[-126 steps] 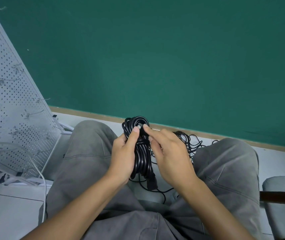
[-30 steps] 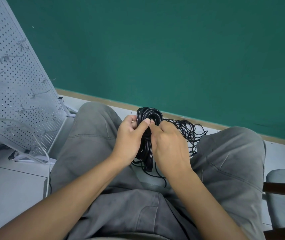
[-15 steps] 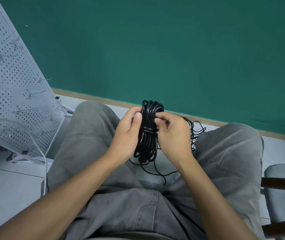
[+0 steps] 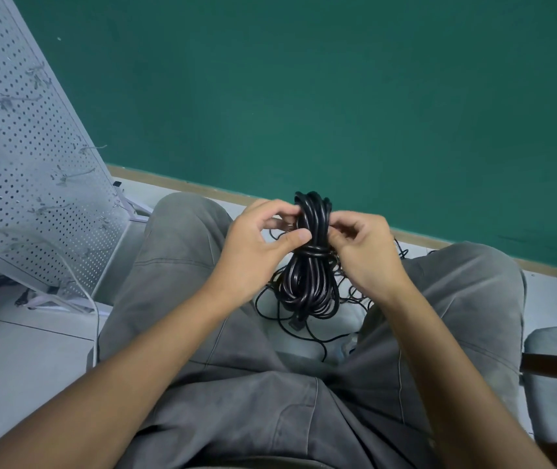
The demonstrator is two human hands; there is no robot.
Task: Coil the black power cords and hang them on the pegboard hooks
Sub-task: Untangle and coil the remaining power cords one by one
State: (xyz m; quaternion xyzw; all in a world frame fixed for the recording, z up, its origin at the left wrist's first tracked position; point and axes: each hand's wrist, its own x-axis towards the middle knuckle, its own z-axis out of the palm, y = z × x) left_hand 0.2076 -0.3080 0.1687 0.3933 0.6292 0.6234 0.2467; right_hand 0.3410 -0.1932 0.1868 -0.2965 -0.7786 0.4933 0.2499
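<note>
A seated person's left hand [image 4: 253, 252] and right hand [image 4: 361, 252] are pinching the coiled black cord [image 4: 309, 265] from either side. Compared with a moment ago, each grip is sitting lower, beside the wrap cinching the bundle.

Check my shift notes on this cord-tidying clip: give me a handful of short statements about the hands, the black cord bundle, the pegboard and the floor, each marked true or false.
1. Both hands, the left hand and the right hand, hold the coiled black power cord bundle. True.
2. The bundle already hangs on a hook of the white perforated metal pegboard. False: it is held between the person's knees, away from the board.
3. A turn of cord is wrapped round the bundle's middle. True.
4. The pegboard stands to the person's right. False: it is on the left.
5. A loose tangle of thin black cords lies on the floor behind the bundle. True.
</note>
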